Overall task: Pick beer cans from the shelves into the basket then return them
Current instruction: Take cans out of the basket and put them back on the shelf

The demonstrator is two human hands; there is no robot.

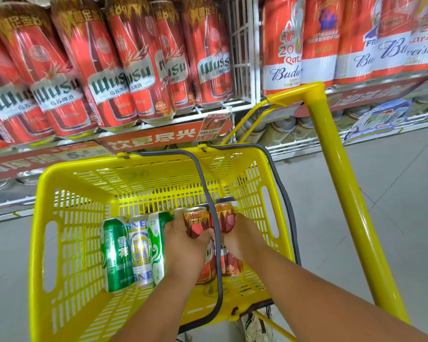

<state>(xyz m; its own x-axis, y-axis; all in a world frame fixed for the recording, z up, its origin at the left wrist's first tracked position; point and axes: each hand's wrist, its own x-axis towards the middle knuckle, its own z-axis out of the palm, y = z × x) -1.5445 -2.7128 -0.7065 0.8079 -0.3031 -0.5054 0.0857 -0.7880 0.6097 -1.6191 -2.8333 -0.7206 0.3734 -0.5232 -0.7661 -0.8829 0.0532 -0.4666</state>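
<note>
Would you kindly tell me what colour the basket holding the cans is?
Bright yellow basket, with dark grey carry handles; the head view shows it.

head view looks down, close.

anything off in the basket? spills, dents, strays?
Nothing stands out. Cans lie flat in the yellow basket, no spill or dent visible. Left hand and right hand each grip a red can.

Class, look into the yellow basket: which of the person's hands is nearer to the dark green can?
Left. The left hand grips a red can a couple of cans from the dark green can; the right hand grips another red can farther right.
</note>
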